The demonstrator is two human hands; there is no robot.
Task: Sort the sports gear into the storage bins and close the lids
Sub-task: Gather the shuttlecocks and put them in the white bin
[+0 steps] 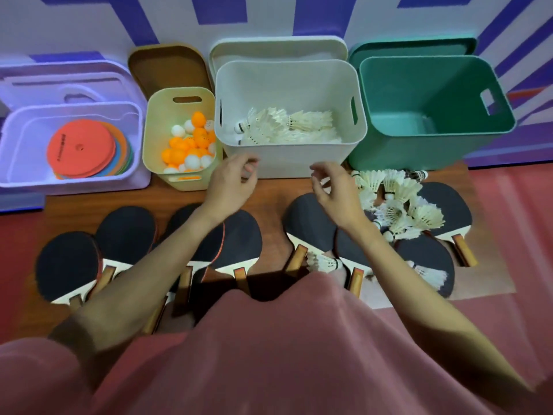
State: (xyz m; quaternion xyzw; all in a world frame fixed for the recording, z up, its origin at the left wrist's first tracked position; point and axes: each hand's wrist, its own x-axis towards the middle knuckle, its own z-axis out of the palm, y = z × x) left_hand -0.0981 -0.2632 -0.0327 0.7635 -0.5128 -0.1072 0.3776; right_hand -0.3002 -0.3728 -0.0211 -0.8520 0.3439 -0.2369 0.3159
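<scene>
Both the left hand (236, 178) and right hand (332, 187) are held loosely curled and empty before the white bin (287, 157), in which shuttlecocks (287, 127) are lying. More shuttlecocks (398, 202) are heaped on paddles (311, 220) at the right.

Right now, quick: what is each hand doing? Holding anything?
Left hand: open, fingers loosely curled, holding nothing, in front of the white bin.
Right hand: open, fingers loosely curled, holding nothing, beside the shuttlecocks.
</scene>
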